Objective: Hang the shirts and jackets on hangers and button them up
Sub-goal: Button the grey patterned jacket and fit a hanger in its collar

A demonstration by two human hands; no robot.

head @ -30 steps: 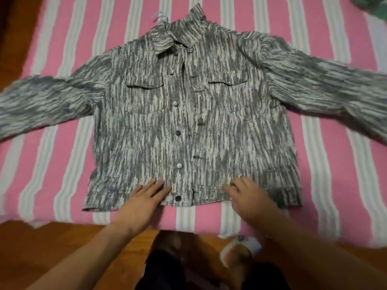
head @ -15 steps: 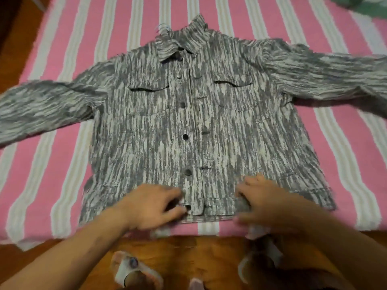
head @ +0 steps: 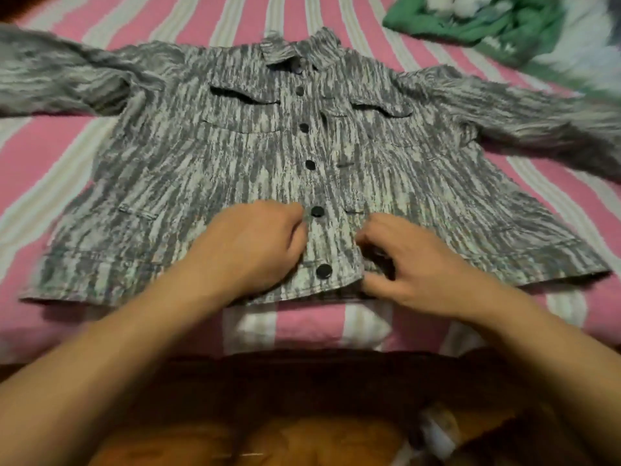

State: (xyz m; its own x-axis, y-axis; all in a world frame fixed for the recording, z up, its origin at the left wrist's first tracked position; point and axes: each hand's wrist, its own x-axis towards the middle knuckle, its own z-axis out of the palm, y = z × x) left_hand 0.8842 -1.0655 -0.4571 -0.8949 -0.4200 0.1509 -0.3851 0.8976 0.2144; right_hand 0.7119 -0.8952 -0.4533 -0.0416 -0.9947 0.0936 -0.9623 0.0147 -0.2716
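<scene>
The jacket (head: 208,169) lies flat, front up, on the pink and white striped bedspread (head: 43,153), its collar at the far side and its hem along the near edge of the bed. Both sleeves are spread wide, one running off to the left and the other off to the right. Dark buttons run down the middle of the front, and the lowest one, the bottom button (head: 324,271), sits on the hem band between my two hands.

My left hand (head: 248,247) rests on the jacket just left of the button strip, fingers curled under with the knuckles up. The fingertips are tucked at the edge of the strip, so I seem to be holding the cloth there, though the grip itself is hidden under my hand.

My right hand (head: 413,264) is just right of the strip, at the hem. The thumb and fingers are bent toward each other and pinch the edge of the right front panel where the buttonhole side lies, near the bottom button but not touching it.

The second button up (head: 317,211) shows just beyond my left knuckles, with the buttonholes a little to its right, not closed over the buttons.

At the far right corner of the bed lies a bundle of green cloth (head: 497,25), well apart from the jacket. Below the near edge of the bed the floor is dark and blurred.
</scene>
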